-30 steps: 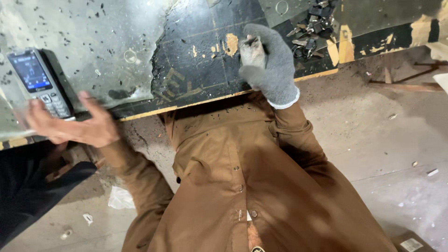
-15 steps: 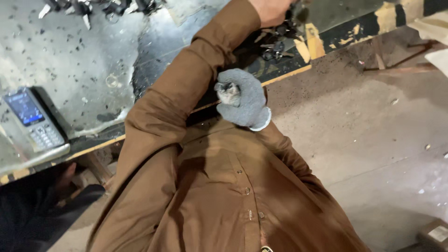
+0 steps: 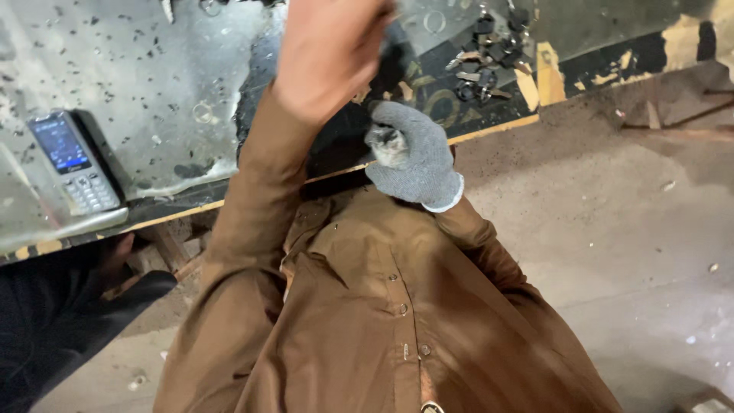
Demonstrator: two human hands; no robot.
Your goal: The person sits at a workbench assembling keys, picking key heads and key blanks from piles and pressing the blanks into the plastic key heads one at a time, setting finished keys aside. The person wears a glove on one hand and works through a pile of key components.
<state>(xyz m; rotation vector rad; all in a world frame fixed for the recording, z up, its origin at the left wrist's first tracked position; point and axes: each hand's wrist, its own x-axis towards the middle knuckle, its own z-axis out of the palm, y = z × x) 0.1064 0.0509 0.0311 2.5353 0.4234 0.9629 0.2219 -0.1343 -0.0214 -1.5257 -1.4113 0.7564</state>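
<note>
The gloved right hand (image 3: 413,157) is pinching a small metal piece (image 3: 386,141) in its grip just above the bench (image 3: 191,206) edge; it looks light, stiff, best held by its sides; the bare left hand (image 3: 329,53) is hovering above, grip unclear.

Phone (image 3: 75,162) lies on worktop (image 3: 138,92) at your far left; small parts pile (image 3: 485,65) sits far right, w/ your hands between, floor (image 3: 612,229) beside worktop.

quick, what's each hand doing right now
left hand: bare, raised close to the camera, blurred; grip cannot be told.
right hand: grey glove, curled shut; what it holds cannot be told.
</note>
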